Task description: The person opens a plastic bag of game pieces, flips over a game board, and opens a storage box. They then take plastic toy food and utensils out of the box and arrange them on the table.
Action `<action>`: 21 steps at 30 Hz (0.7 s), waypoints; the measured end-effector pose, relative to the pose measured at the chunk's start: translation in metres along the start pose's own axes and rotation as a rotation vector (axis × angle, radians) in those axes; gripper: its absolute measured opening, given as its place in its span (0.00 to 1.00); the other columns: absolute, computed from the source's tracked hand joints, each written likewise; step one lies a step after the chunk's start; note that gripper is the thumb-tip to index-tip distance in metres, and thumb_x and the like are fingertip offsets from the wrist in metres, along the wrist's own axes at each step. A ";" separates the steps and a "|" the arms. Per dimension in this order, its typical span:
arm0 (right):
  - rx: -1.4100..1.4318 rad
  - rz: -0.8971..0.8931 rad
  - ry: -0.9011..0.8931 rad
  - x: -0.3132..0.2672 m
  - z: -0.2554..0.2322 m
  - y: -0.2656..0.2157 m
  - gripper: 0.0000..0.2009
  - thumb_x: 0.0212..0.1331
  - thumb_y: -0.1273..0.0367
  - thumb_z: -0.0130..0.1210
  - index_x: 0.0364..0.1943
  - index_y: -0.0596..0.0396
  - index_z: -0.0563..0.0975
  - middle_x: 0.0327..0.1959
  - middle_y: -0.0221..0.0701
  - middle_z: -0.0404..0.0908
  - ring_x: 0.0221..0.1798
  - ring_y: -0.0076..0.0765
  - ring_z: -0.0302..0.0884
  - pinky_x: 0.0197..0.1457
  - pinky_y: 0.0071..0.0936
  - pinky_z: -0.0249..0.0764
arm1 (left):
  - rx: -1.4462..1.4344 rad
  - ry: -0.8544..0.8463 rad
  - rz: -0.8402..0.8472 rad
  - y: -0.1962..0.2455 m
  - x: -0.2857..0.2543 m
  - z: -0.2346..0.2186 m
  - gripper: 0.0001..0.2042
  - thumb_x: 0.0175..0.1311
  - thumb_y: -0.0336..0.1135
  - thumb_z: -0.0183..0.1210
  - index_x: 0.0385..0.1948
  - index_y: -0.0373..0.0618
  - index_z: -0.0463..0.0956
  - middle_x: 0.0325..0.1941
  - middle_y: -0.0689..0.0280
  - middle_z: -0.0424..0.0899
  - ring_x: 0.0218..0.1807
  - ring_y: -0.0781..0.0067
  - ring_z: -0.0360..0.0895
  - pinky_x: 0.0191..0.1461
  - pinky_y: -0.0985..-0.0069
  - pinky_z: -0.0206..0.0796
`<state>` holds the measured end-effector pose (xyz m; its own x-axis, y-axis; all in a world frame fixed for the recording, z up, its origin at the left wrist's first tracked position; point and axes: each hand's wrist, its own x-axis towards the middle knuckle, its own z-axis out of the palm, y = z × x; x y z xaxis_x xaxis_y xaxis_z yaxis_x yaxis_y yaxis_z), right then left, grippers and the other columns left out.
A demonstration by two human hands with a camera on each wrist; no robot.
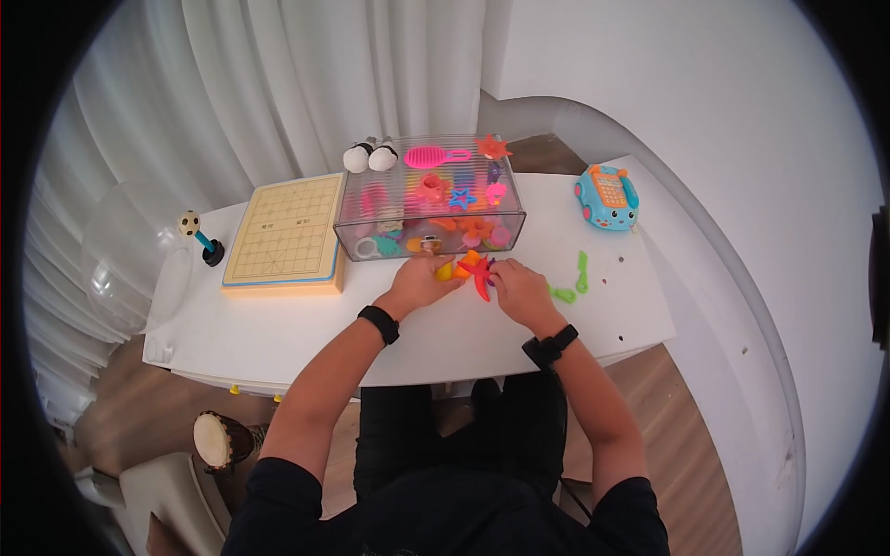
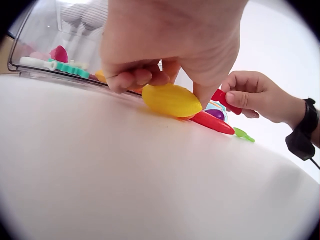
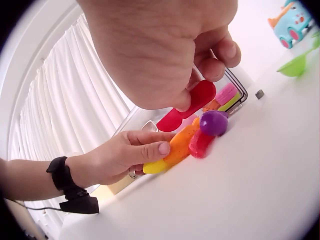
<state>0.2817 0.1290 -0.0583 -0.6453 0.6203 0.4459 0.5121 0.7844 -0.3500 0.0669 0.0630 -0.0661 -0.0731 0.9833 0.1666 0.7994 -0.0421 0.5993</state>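
Near the front of the clear box, my left hand point(image 1: 417, 285) holds a yellow lemon-shaped toy point(image 2: 171, 100) together with an orange toy point(image 3: 182, 142), its thumb lying against the orange one. My right hand point(image 1: 524, 295) pinches one arm of a red starfish-shaped toy point(image 1: 479, 275) between thumb and fingers. In the right wrist view, that pinched red arm shows a flat rounded end. A purple ball-shaped toy point(image 3: 214, 123) sits close beside the red toy, just over the white table point(image 1: 269, 334). My left palm hides part of the yellow toy in the head view.
Behind my hands stands the clear box point(image 1: 348, 232) full of colourful toys, with a pink brush point(image 1: 426, 157) on top. A wooden board point(image 1: 283, 232) is left of it. To the right are green spoon-like pieces point(image 1: 564, 295) and a blue toy phone point(image 1: 607, 199).
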 end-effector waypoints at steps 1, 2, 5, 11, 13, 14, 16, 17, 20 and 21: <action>0.000 0.000 0.000 0.000 -0.002 0.002 0.05 0.59 0.69 0.51 0.37 0.51 0.75 0.34 0.34 0.78 0.35 0.47 0.78 0.35 0.39 0.74 | 0.023 -0.001 0.000 0.002 0.000 -0.001 0.27 0.51 0.49 0.66 0.52 0.45 0.77 0.41 0.51 0.80 0.46 0.53 0.78 0.52 0.67 0.69; 0.038 0.014 0.036 0.000 -0.004 0.005 0.05 0.60 0.69 0.51 0.37 0.51 0.74 0.35 0.34 0.78 0.35 0.47 0.78 0.35 0.40 0.74 | 0.023 -0.002 0.000 0.003 0.000 -0.001 0.27 0.51 0.49 0.66 0.52 0.45 0.77 0.41 0.51 0.80 0.46 0.53 0.78 0.52 0.67 0.69; 0.068 0.067 0.081 -0.002 -0.009 0.015 0.05 0.61 0.68 0.50 0.37 0.51 0.74 0.35 0.34 0.78 0.35 0.48 0.77 0.36 0.42 0.73 | 0.121 0.110 0.119 0.012 0.002 -0.003 0.26 0.51 0.47 0.66 0.52 0.46 0.76 0.41 0.52 0.80 0.44 0.52 0.78 0.50 0.65 0.69; 0.031 0.163 0.080 -0.004 -0.010 0.022 0.04 0.61 0.68 0.50 0.35 0.51 0.74 0.34 0.36 0.78 0.34 0.49 0.77 0.36 0.42 0.73 | 0.155 0.139 0.328 0.032 0.011 0.003 0.22 0.48 0.46 0.67 0.45 0.46 0.80 0.39 0.55 0.77 0.44 0.55 0.75 0.46 0.62 0.66; 0.033 0.167 0.093 -0.005 -0.010 0.024 0.04 0.61 0.68 0.50 0.35 0.51 0.74 0.33 0.36 0.78 0.33 0.50 0.77 0.36 0.42 0.73 | 0.223 0.171 0.398 0.034 0.012 0.011 0.20 0.46 0.45 0.69 0.41 0.48 0.81 0.34 0.59 0.72 0.42 0.57 0.70 0.45 0.63 0.63; 0.013 0.169 0.083 -0.005 -0.011 0.024 0.04 0.60 0.68 0.51 0.35 0.51 0.74 0.33 0.36 0.77 0.33 0.50 0.77 0.36 0.43 0.73 | 0.223 0.171 0.398 0.035 0.012 0.012 0.20 0.46 0.45 0.69 0.41 0.48 0.81 0.34 0.59 0.72 0.42 0.57 0.70 0.45 0.63 0.63; -0.007 0.173 0.074 -0.007 -0.011 0.025 0.04 0.60 0.68 0.51 0.35 0.52 0.74 0.32 0.36 0.77 0.33 0.50 0.77 0.35 0.43 0.73 | 0.260 0.132 0.364 0.038 0.013 0.013 0.19 0.46 0.45 0.68 0.40 0.47 0.81 0.38 0.60 0.71 0.45 0.58 0.69 0.49 0.64 0.62; -0.005 0.176 0.060 -0.008 -0.011 0.025 0.04 0.60 0.68 0.51 0.35 0.52 0.74 0.32 0.36 0.77 0.33 0.50 0.77 0.35 0.43 0.73 | 0.260 0.132 0.366 0.038 0.014 0.013 0.19 0.46 0.45 0.68 0.40 0.47 0.81 0.38 0.60 0.71 0.45 0.58 0.69 0.49 0.64 0.62; -0.002 0.178 0.044 -0.009 -0.012 0.024 0.04 0.60 0.68 0.51 0.34 0.51 0.74 0.32 0.36 0.76 0.33 0.50 0.76 0.35 0.43 0.72 | 0.293 0.127 0.370 0.040 0.015 0.014 0.19 0.46 0.46 0.68 0.39 0.47 0.82 0.38 0.60 0.71 0.45 0.59 0.68 0.49 0.65 0.62; -0.002 0.177 0.044 -0.009 -0.012 0.024 0.04 0.60 0.68 0.51 0.34 0.51 0.74 0.32 0.36 0.76 0.33 0.50 0.76 0.35 0.43 0.72 | 0.300 0.143 0.366 0.040 0.014 0.014 0.19 0.46 0.46 0.68 0.38 0.47 0.82 0.38 0.60 0.71 0.45 0.59 0.68 0.49 0.65 0.62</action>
<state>0.3065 0.1425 -0.0606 -0.5198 0.7477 0.4132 0.6167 0.6631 -0.4242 0.1061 0.0781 -0.0514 0.1804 0.8783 0.4427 0.9229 -0.3068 0.2328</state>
